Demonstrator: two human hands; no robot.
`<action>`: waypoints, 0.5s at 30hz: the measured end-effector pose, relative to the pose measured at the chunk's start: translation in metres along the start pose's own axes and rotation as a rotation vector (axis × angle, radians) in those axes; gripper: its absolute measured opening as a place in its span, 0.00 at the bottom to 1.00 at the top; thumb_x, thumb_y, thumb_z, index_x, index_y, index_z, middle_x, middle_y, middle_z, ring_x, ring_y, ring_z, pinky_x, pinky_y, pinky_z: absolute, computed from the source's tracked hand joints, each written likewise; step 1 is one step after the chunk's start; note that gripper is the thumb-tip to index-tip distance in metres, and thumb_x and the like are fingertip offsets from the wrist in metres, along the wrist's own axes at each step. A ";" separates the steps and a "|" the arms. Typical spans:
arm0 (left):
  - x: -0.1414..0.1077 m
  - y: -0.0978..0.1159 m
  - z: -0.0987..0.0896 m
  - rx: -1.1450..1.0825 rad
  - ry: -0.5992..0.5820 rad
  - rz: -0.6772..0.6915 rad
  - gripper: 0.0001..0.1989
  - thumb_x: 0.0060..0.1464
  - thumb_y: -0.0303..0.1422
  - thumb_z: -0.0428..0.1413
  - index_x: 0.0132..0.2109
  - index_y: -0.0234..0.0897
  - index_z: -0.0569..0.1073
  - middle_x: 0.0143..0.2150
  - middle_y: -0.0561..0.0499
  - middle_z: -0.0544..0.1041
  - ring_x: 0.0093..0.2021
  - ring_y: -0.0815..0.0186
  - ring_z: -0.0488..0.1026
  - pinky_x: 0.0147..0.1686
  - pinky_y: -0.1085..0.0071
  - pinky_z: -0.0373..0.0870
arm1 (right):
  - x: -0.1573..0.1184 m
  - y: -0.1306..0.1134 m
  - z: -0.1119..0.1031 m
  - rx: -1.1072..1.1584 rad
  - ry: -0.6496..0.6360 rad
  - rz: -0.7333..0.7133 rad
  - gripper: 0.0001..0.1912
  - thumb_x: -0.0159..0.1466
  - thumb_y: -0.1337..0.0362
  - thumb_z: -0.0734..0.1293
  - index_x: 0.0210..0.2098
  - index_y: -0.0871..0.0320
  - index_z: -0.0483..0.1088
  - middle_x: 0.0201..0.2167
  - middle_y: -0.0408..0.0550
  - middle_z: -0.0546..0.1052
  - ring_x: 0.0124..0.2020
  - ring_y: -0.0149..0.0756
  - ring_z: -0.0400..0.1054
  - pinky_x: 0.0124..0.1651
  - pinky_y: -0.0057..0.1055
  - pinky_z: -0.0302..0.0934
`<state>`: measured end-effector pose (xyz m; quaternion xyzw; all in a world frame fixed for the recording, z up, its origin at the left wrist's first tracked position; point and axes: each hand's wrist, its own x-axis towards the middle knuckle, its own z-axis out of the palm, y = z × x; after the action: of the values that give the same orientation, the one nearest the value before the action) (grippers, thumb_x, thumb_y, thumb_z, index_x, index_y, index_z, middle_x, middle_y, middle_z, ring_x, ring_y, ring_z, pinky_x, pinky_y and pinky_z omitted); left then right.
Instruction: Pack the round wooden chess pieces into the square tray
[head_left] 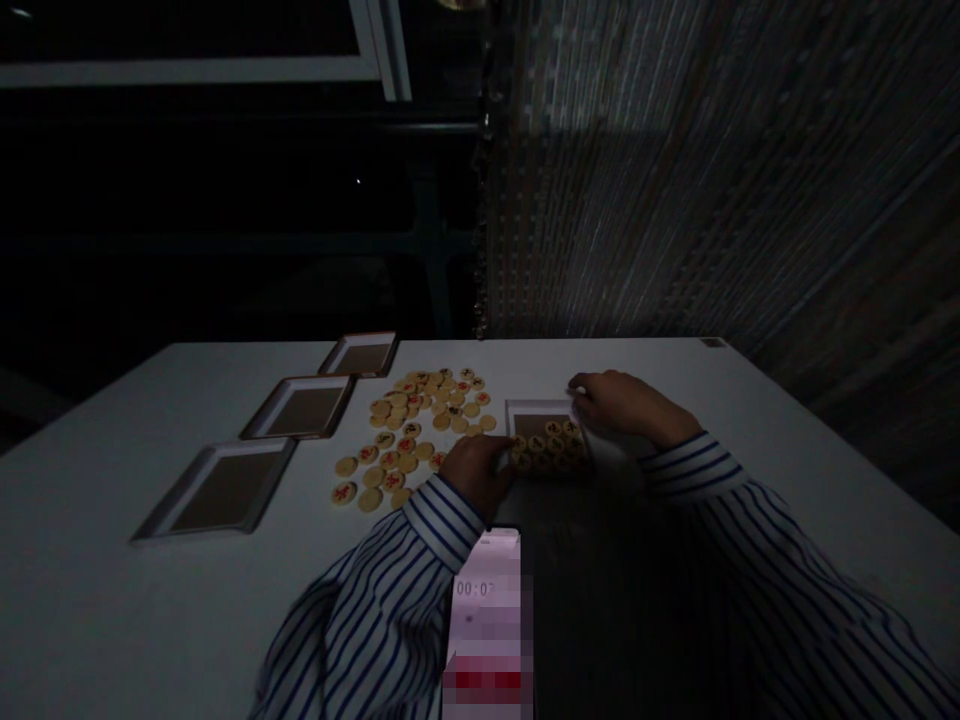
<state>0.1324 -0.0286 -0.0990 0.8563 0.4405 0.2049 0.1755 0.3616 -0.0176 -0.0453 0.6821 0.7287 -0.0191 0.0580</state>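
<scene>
Round wooden Chinese chess pieces (553,445) with dark characters lie in rows in the near part of a shallow tray (540,407). At the tray's left side is my left hand (476,470), its fingers curled beside the leftmost pieces; what they pinch, if anything, is hidden. My right hand (626,402) is at the tray's far right corner, thumb and forefinger apart, with no piece visible in it. Left of the tray spreads a loose pile of pieces (409,405), some with red characters, some with dark ones, others plain side up.
Three more shallow trays stand in a slanting line on the left: a near one (266,490), a middle one (341,405) and a far one (388,355). A lit phone (487,600) showing a timer lies nearest me on the white table (150,600). A bead curtain (600,230) hangs behind.
</scene>
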 end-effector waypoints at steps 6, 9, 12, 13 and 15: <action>0.002 -0.009 -0.008 -0.074 0.149 -0.049 0.15 0.47 0.32 0.54 0.44 0.36 0.72 0.42 0.47 0.76 0.43 0.62 0.71 0.44 0.64 0.68 | -0.005 -0.008 -0.008 -0.020 0.158 -0.003 0.20 0.62 0.60 0.53 0.50 0.58 0.64 0.43 0.56 0.73 0.41 0.43 0.67 0.40 0.34 0.56; 0.002 -0.014 -0.012 -0.137 0.217 -0.065 0.14 0.47 0.32 0.54 0.43 0.37 0.73 0.40 0.47 0.76 0.41 0.63 0.72 0.43 0.65 0.70 | -0.006 -0.013 -0.013 -0.008 0.177 -0.006 0.20 0.62 0.61 0.53 0.50 0.58 0.63 0.44 0.55 0.73 0.42 0.42 0.67 0.41 0.34 0.55; 0.002 -0.017 -0.018 -0.175 0.246 -0.094 0.13 0.48 0.33 0.54 0.42 0.37 0.73 0.39 0.48 0.77 0.39 0.64 0.72 0.42 0.66 0.70 | -0.008 -0.016 -0.017 0.000 0.210 -0.017 0.20 0.63 0.61 0.52 0.51 0.57 0.63 0.43 0.54 0.73 0.42 0.43 0.67 0.42 0.34 0.55; 0.002 -0.018 -0.019 -0.182 0.252 -0.110 0.13 0.48 0.34 0.54 0.42 0.37 0.73 0.39 0.47 0.77 0.39 0.64 0.73 0.41 0.66 0.70 | -0.009 -0.017 -0.018 0.003 0.224 -0.018 0.20 0.63 0.61 0.51 0.51 0.58 0.63 0.43 0.54 0.73 0.42 0.42 0.67 0.42 0.34 0.55; 0.003 -0.020 -0.023 -0.187 0.265 -0.147 0.14 0.47 0.35 0.54 0.42 0.36 0.73 0.39 0.47 0.77 0.38 0.63 0.73 0.40 0.65 0.70 | -0.010 -0.017 -0.020 0.015 0.250 -0.015 0.20 0.64 0.61 0.51 0.51 0.58 0.63 0.43 0.54 0.73 0.43 0.42 0.66 0.42 0.33 0.55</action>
<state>0.1089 -0.0124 -0.0884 0.7671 0.5002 0.3428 0.2092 0.3438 -0.0269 -0.0256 0.6742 0.7350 0.0604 -0.0387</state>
